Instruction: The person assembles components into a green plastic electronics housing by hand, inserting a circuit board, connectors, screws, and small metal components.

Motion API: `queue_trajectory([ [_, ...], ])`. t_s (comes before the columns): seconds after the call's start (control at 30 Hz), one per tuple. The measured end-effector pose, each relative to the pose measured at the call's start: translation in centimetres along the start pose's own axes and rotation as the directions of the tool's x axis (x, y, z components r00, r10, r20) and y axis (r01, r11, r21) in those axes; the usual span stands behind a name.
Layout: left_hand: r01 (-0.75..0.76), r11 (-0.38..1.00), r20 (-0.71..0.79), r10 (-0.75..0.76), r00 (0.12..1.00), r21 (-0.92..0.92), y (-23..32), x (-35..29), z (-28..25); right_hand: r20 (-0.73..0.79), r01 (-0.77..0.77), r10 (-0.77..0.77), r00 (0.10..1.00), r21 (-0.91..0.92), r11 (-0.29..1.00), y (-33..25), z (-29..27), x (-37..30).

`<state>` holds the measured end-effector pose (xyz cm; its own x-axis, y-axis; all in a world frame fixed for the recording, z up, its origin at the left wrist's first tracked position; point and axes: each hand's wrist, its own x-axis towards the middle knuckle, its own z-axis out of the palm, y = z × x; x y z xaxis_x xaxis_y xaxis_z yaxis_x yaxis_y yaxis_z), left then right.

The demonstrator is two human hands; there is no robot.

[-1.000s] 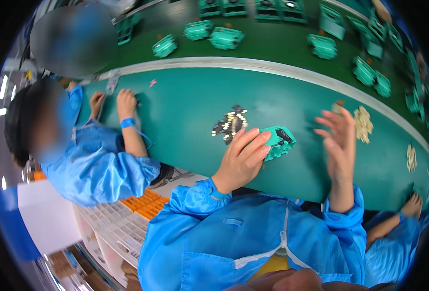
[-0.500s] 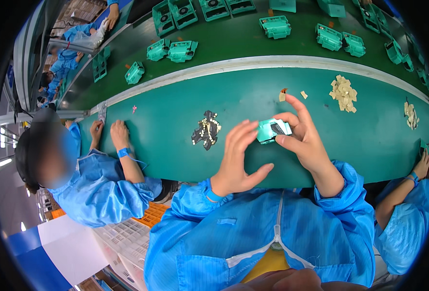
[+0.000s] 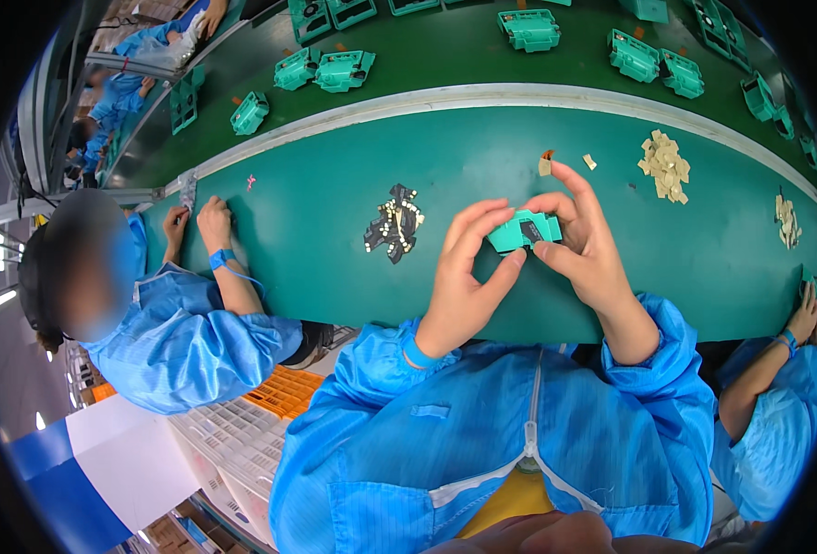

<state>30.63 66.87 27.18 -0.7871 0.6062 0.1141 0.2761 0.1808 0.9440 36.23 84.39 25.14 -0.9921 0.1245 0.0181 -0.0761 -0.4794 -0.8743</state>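
Both hands grasp one moulded green housing (image 3: 504, 238), which sits between them in front of the wearer. The left hand (image 3: 468, 282) curls its fingers over the housing's left end, thumb along the near edge. The right hand (image 3: 595, 251) grips the other end, its thumb against the near side next to a dark insert (image 3: 531, 233), and its index finger is raised away from the housing. At that fingertip is a small, flat tan piece (image 3: 545, 169) with an orange-brown upper end.

The housing looks like hard, matte plastic, blocky and stepped in outline with notched edges; the insert is black and angular. Its long axis runs from the left hand to the right, the right end tipped slightly farther from the body, and the side with the insert faces up toward the wearer.

Left of the left hand, a loose heap of black pieces with pale, shiny tips (image 3: 395, 224) lies on the smooth green surface (image 3: 321, 198). Beyond the right hand's raised finger lies a single tan scrap (image 3: 589, 162); farther right of that hand is a heap of thin, squarish tan pieces (image 3: 665, 166), matte and overlapping.
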Motion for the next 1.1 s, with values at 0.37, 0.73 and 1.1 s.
queue_trajectory([
  [0.37,0.100,0.973,-0.043,-0.111,0.993,-0.207,-0.2,0.5,0.3,-0.025,-0.018,0.019,1.000,0.011,1.000,0.1,0.4,0.5],
  [0.73,0.111,0.956,-0.077,-0.137,0.988,-0.273,0.1,0.2,1.2,-0.006,-0.005,0.005,1.000,-0.008,1.000,0.2,0.1,0.4],
  [1.1,0.133,0.936,-0.038,-0.153,0.987,-0.327,0.3,0.1,0.8,-0.023,0.007,-0.007,1.000,-0.002,1.000,0.0,0.3,0.1],
])
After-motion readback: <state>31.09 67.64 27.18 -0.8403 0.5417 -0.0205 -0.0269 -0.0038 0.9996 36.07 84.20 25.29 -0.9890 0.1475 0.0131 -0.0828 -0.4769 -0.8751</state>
